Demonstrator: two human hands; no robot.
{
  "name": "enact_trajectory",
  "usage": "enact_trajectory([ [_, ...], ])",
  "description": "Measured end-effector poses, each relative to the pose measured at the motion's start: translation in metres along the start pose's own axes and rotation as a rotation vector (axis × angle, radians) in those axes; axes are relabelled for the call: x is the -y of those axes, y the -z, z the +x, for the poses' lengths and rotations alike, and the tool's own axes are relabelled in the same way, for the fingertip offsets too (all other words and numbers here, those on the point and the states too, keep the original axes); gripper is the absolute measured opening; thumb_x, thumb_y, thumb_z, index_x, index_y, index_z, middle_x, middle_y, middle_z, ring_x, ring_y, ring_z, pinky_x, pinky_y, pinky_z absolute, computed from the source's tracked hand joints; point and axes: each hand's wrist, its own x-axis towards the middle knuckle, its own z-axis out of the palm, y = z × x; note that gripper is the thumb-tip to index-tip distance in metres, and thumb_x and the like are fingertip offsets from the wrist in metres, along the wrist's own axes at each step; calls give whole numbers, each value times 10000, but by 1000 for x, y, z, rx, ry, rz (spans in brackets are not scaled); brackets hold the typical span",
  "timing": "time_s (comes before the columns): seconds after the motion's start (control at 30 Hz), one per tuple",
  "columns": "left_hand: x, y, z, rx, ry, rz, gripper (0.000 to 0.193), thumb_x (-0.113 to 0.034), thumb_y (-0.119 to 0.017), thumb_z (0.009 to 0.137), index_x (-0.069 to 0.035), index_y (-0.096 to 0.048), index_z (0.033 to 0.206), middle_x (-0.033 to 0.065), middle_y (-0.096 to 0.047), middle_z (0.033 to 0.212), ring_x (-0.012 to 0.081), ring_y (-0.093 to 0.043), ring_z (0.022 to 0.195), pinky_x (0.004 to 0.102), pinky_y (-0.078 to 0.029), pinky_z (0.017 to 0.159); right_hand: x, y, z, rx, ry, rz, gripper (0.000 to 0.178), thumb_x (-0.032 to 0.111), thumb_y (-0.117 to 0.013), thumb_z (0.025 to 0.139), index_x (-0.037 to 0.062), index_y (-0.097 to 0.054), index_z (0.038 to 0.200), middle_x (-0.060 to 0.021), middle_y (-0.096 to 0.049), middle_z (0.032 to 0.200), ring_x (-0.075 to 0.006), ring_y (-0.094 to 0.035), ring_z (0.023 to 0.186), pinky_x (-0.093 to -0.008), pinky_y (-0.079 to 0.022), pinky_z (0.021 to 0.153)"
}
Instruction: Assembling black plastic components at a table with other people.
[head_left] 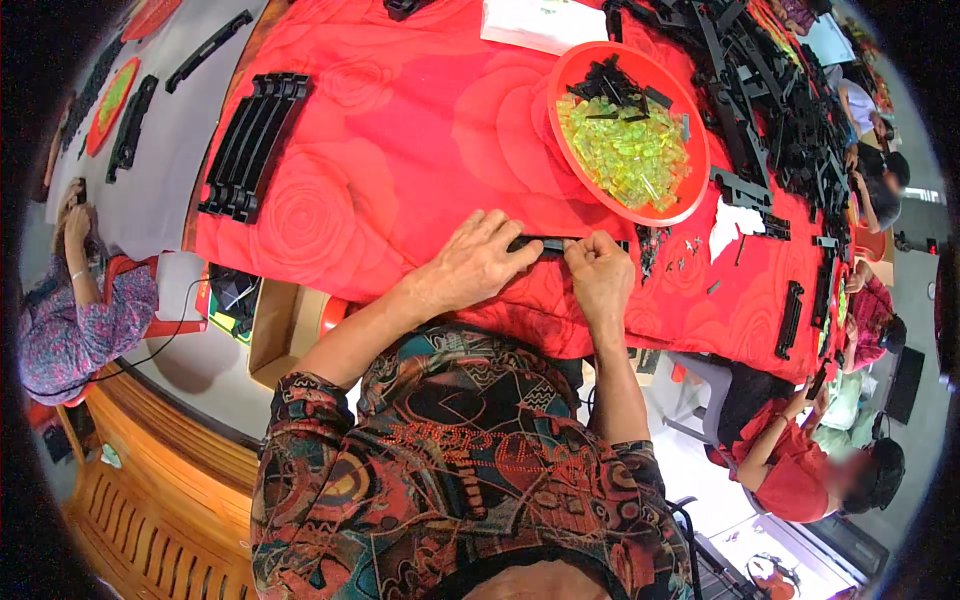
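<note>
A long, narrow black plastic part (545, 243) lies crosswise on the red cloth in front of me. My left hand (480, 262) grips its left end, thumb along the near side and fingers over the far side. At its right, my right hand (600, 272) is closed in a pinch, fingertips against the part; whatever they pinch is hidden. Just beyond, an orange-red bowl (697, 180) holds many small yellow-green translucent pieces (625, 145) and a heap of small black pieces (610, 85). Several similar black parts (255, 145) lie side by side to the left.
A big pile of black plastic parts (770, 100) covers the far right of the red cloth (400, 130). White crumpled paper (733, 225) and tiny loose bits (685, 252) lie right of my hands. Co-workers sit left and right, one in a red shirt (790, 470). A wooden bench (150, 500) stands lower left.
</note>
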Motion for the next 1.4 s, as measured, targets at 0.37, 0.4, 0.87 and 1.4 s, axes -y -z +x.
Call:
enact_trajectory([
  [0.37,-1,-9,6,154,54,48,378,-234,-655,777,-169,-627,1148,69,-481,906,244,-467,877,389,-383,727,7,4,-1,31,-4,-79,288,278,-669,769,49,-520,678,-152,-576,640,-350,-586,605,-453,-436,550],
  [0.4,-1,-9,6,153,63,38,371,-229,-649,781,-170,-630,1147,65,-477,899,243,-465,872,387,-382,720,7,4,1,37,-4,-92,290,280,-669,769,50,-518,680,-153,-574,642,-349,-587,609,-452,-435,552],
  [0.87,18,-5,22,331,-38,-107,281,-216,-521,847,-150,-644,1091,97,-501,911,265,-515,905,391,-463,716,13,4,6,111,25,-142,261,267,-635,776,33,-529,736,-178,-590,713,-370,-598,673,-485,-439,585],
  [1.4,17,4,33,411,-45,-136,283,-141,-583,783,-123,-647,1058,115,-506,904,306,-524,895,432,-473,711,1,22,5,172,92,-55,291,277,-606,839,14,-565,723,-185,-590,696,-378,-599,686,-455,-450,592],
])
